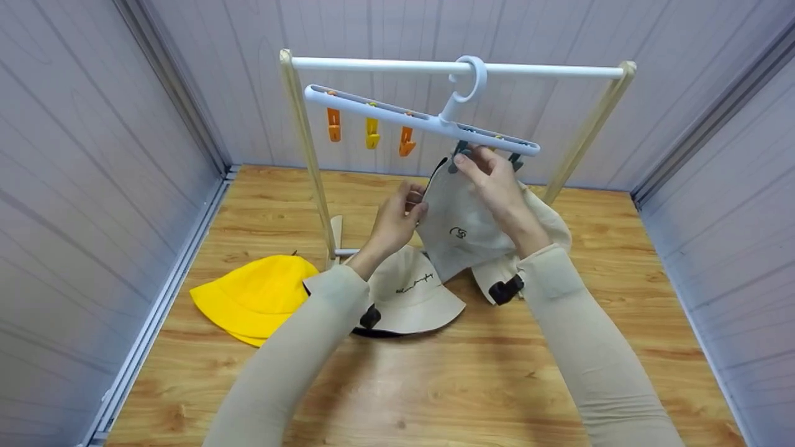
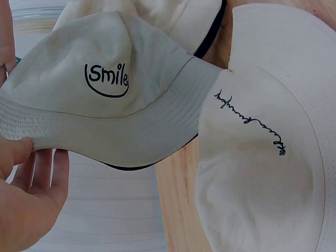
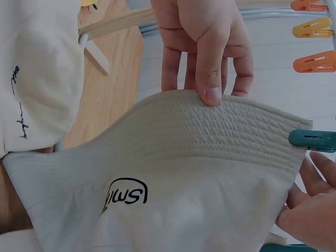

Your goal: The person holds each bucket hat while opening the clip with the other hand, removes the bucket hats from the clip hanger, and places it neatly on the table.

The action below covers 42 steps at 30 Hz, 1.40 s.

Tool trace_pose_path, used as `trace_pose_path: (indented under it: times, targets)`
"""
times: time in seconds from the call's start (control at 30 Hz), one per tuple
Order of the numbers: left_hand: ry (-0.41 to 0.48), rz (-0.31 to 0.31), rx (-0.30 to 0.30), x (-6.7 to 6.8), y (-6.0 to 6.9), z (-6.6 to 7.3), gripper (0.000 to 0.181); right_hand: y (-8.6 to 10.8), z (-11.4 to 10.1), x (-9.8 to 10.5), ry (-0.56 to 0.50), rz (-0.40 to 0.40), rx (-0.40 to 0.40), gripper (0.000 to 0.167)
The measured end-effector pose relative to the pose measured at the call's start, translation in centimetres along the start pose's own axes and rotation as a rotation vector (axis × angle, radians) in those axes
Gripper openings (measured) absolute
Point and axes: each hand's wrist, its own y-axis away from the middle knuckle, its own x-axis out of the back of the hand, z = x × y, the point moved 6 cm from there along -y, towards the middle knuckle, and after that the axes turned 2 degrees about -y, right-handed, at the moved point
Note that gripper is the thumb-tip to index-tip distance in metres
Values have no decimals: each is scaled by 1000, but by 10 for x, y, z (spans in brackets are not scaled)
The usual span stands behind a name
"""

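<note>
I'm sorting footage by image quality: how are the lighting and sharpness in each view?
Head: soft shadows on the wood-grain surface, lettering on the pale grey bucket hat too small to read clearly; left wrist: light looks dull, "Smile" lettering crisp; right wrist: similarly muted, that lettering sharp though upside down; no obvious motion blur anywhere.

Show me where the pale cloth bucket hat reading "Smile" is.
In the head view, the Smile hat is right of centre, below the white plastic hanger, its brim pinched by the left hand.
</note>
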Motion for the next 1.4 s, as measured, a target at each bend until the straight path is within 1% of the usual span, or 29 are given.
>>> trace_pose_path:
  times: [0.17, 0.27, 0.33, 0.43, 0.5, 0.57, 0.7, 0.83, 0.93, 1.07, 1.4]
  targets:
    - [1, -5, 0, 1, 1, 0, 23, -6, 2, -2, -144, 12, 12, 50]
    - [6, -5, 3, 2, 1, 0, 23, -8, 4, -2, -227, 35, -3, 44]
    - [11, -5, 3, 2, 1, 1, 23, -10, 5, -2, -292, 41, -13, 43]
    - [14, -5, 8, 2, 1, 1, 23, -13, 5, -3, -381, 38, -5, 44]
    - [10, 1, 8, 2, 1, 2, 23, -13, 5, -3, -424, 34, 7, 44]
    - [8, 6, 10, 2, 1, 2, 22, -14, 4, -4, -442, 34, 18, 43]
    - [5, 15, 14, 3, 0, 2, 21, -15, 5, -3, -450, 41, 12, 42]
    - [4, 16, 12, 2, 0, 2, 19, -16, 5, -1, -422, 53, 4, 41]
    - [3, 19, 9, 1, 0, 3, 18, -16, 5, 1, -400, 68, 3, 36]
    - [9, 28, -2, 1, 1, 4, 17, -17, 4, 2, -391, 86, -2, 32]
    - [0, 25, -15, -2, 2, 4, 16, -18, 4, 4, -335, 138, -34, 34]
